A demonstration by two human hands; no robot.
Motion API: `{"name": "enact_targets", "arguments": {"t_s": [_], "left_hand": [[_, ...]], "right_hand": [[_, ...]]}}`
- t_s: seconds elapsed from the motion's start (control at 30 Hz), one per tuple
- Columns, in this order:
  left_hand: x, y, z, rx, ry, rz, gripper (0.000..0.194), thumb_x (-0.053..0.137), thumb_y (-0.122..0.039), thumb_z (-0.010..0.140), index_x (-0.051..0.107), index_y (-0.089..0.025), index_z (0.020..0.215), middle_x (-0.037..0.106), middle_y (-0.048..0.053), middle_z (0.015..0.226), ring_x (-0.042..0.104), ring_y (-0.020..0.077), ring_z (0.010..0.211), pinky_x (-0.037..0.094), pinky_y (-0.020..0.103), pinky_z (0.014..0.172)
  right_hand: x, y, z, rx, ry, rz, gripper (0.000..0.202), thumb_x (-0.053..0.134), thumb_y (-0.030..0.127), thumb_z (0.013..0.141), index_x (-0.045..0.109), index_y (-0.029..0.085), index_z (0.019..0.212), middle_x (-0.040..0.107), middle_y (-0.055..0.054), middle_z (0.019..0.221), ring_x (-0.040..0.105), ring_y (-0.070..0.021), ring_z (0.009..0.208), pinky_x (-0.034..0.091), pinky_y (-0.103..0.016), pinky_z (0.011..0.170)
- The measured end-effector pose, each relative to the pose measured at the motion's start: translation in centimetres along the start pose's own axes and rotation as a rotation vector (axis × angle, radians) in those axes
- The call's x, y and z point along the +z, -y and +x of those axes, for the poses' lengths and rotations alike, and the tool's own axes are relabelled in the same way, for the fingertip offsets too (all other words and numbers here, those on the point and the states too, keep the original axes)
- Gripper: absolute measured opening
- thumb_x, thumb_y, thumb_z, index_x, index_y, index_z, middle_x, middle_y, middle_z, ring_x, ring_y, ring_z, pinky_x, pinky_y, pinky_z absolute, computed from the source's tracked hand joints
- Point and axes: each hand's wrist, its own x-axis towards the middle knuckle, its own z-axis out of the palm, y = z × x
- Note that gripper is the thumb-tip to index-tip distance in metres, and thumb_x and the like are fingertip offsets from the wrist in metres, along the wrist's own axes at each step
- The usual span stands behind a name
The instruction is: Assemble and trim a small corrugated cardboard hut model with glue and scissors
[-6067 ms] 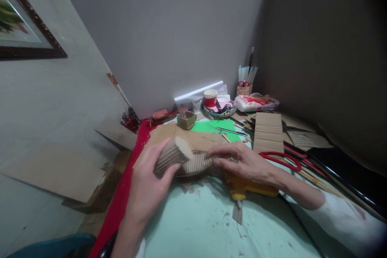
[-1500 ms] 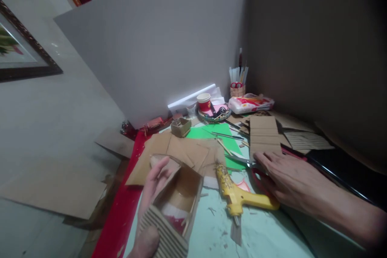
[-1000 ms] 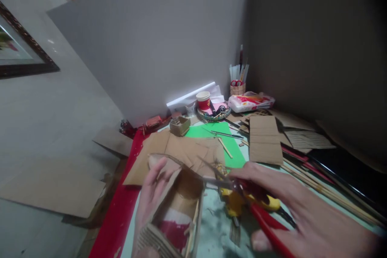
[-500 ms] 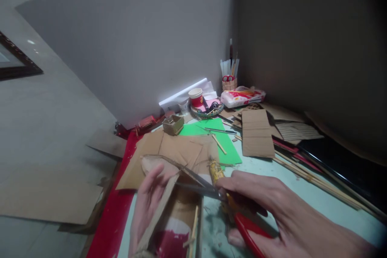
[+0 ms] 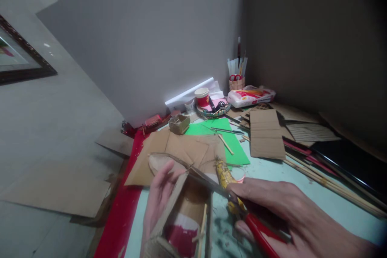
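Observation:
My right hand (image 5: 272, 205) is closed round the red handles of a pair of scissors (image 5: 219, 187), whose blades point left and look nearly closed at the corner of a cardboard box. My left hand (image 5: 160, 197) is wrapped round the left side of this open cardboard box (image 5: 175, 197), which has a crimson patch and a thin stick inside. A rounded cardboard flap (image 5: 161, 162) stands out at the box's far end, by my left fingertips. Just behind the scissors lies a yellow-patterned tool (image 5: 224, 174), partly covered by my right hand.
Flat cardboard (image 5: 181, 145) and a green sheet (image 5: 236, 145) lie beyond the box. Further back are a small cardboard box (image 5: 179, 124), a red cup (image 5: 202, 98), a white-and-red packet (image 5: 250, 96) and a pen holder (image 5: 237, 84). Long sticks (image 5: 326, 181) lie at the right.
The scissor blades have gone from spread apart to nearly together at the box's corner. The whole view has shifted, so the scene sits slightly further right.

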Motion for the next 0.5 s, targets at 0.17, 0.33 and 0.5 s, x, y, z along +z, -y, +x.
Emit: {"name": "enact_targets", "arguments": {"t_s": [0.17, 0.33, 0.5], "left_hand": [[0.5, 0.0, 0.1, -0.013, -0.047, -0.029, 0.032, 0.076, -0.046, 0.086, 0.074, -0.030, 0.113, 0.079, 0.007, 0.105, 0.069, 0.0329, 0.121, 0.051, 0.046, 0.111], [0.7, 0.1, 0.6, -0.022, -0.088, 0.038, 0.036, 0.083, -0.045, 0.078, 0.075, -0.026, 0.108, 0.080, 0.009, 0.105, 0.072, 0.0341, 0.115, 0.055, 0.044, 0.105], [0.4, 0.5, 0.7, -0.036, -0.067, 0.117, 0.036, 0.081, -0.051, 0.080, 0.074, -0.025, 0.104, 0.078, 0.011, 0.111, 0.069, 0.0379, 0.120, 0.050, 0.051, 0.112]], "right_hand": [[-1.0, 0.6, 0.5, 0.013, 0.166, 0.058, 0.026, 0.059, 0.022, 0.098, 0.065, 0.033, 0.121, 0.074, -0.003, 0.115, 0.074, -0.0229, 0.107, 0.065, -0.027, 0.083], [-1.8, 1.8, 2.8, 0.036, 0.206, 0.172, 0.019, 0.053, 0.016, 0.094, 0.061, 0.027, 0.080, 0.075, -0.001, 0.086, 0.075, -0.0214, 0.082, 0.057, -0.023, 0.054], [-1.9, 2.1, 4.0, 0.114, 0.196, 0.210, 0.013, 0.070, 0.027, 0.092, 0.063, 0.025, 0.081, 0.074, 0.000, 0.083, 0.068, -0.0179, 0.067, 0.053, -0.026, 0.058]]}}
